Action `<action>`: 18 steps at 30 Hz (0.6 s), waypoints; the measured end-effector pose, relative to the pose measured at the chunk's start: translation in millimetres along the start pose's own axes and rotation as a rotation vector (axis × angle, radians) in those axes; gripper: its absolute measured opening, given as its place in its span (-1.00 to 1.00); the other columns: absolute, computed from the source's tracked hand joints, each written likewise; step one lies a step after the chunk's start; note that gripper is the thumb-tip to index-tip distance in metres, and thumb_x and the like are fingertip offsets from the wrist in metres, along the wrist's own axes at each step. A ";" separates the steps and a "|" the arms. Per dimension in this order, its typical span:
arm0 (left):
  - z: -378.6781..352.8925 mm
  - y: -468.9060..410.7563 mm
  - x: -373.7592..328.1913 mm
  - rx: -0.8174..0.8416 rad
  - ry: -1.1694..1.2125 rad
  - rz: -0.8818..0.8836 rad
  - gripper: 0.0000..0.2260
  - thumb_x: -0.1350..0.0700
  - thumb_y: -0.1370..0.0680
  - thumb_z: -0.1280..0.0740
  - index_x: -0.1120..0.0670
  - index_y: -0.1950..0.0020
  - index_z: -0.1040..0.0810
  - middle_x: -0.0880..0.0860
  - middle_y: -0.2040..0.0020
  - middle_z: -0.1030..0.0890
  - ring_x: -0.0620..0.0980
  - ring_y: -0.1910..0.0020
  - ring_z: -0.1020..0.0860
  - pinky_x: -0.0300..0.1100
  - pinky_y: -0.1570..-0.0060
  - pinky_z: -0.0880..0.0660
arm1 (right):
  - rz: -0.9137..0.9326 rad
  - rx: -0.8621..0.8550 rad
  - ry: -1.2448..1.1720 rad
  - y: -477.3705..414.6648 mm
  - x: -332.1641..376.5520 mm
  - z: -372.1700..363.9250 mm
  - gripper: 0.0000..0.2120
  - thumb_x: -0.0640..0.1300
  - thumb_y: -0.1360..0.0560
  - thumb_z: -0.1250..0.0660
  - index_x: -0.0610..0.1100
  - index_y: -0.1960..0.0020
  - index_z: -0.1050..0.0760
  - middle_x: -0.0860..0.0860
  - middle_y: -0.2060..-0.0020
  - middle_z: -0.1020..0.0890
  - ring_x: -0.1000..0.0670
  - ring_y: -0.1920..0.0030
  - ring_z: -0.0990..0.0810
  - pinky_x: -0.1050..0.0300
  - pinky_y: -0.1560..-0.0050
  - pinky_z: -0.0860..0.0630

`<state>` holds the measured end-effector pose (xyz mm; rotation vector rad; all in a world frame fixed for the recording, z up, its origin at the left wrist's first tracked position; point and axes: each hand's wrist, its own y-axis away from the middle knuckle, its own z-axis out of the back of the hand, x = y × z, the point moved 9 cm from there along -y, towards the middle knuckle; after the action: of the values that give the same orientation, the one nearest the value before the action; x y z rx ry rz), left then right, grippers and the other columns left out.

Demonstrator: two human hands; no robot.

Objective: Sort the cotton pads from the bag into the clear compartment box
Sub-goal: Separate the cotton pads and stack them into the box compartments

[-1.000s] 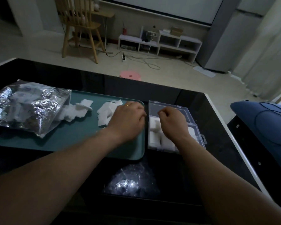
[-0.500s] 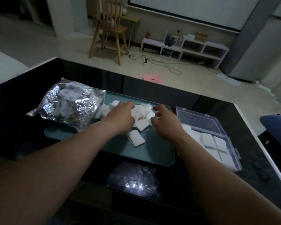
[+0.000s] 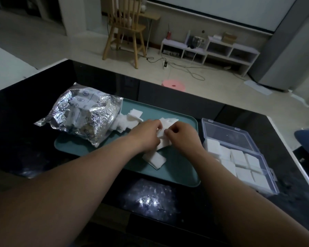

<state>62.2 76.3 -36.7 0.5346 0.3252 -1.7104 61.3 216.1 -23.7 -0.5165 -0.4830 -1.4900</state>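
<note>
On the tray (image 3: 178, 172), both hands meet over a heap of pads (image 3: 170, 121). The left hand (image 3: 146, 137) grips some and the right hand (image 3: 183, 136) pinches one. The foil bag (image 3: 86, 118) lies across the tray's left end, spilling pads. Right of the tray, the open box (image 3: 228, 134) holds pads in its compartments.

Your crinkled silver bag (image 3: 82, 118) lay on its side on the left end of the teal tray (image 3: 177, 172), its mouth spilling square white cotton pads (image 3: 134, 114) into a loose heap mid-tray. Your clear compartment box (image 3: 228, 134) sat just right of the tray, lid open, its compartments packed with pads.
</note>
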 end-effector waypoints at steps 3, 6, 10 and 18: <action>1.1 4.2 -5.2 -0.013 -0.043 -0.045 -0.62 0.12 -0.56 -0.36 -0.04 -0.37 -0.46 0.03 -0.33 -0.52 0.06 -0.25 -0.52 0.00 -0.18 -0.50 | -0.031 0.015 -0.053 1.3 -8.4 3.4 -0.99 -0.15 -0.52 -0.39 -0.07 0.06 -0.58 0.04 0.16 -0.66 0.02 0.13 -0.61 0.13 0.21 -0.48; -0.2 7.5 -7.4 -0.033 -0.073 -0.097 -0.63 -0.03 -0.57 -0.40 -0.05 -0.36 -0.47 0.00 -0.29 -0.53 0.03 -0.23 -0.53 -0.03 -0.16 -0.49 | -0.027 0.053 -0.120 2.5 -10.4 6.6 -0.96 -0.18 -0.53 -0.43 -0.08 0.02 -0.61 0.04 0.13 -0.66 0.03 0.12 -0.62 0.20 0.23 -0.44; -1.7 9.2 -11.2 -0.043 -0.099 -0.136 -0.72 -0.08 -0.59 -0.37 -0.06 -0.27 -0.51 -0.01 -0.19 -0.56 0.04 -0.15 -0.54 -0.06 -0.04 -0.46 | -0.059 0.079 -0.164 4.0 -18.5 10.4 -0.80 -0.18 -0.54 -0.45 -0.02 -0.13 -0.56 0.00 0.15 -0.67 0.00 0.20 -0.62 0.17 0.26 -0.43; 21.8 7.9 -11.7 -0.239 -0.062 -0.053 -0.71 0.02 -0.65 -0.17 0.04 0.25 -0.43 0.07 0.13 -0.50 0.14 0.05 -0.47 0.01 0.10 -0.40 | -0.156 0.050 -0.204 7.1 -34.7 24.7 -0.55 -0.20 -0.48 -0.50 -0.08 -0.33 -0.49 -0.04 0.05 -0.68 -0.08 0.09 -0.69 0.08 0.16 -0.55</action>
<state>67.9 73.8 -11.5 0.2993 0.4958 -1.7068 67.7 258.8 -24.8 -0.6052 -0.7325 -1.5772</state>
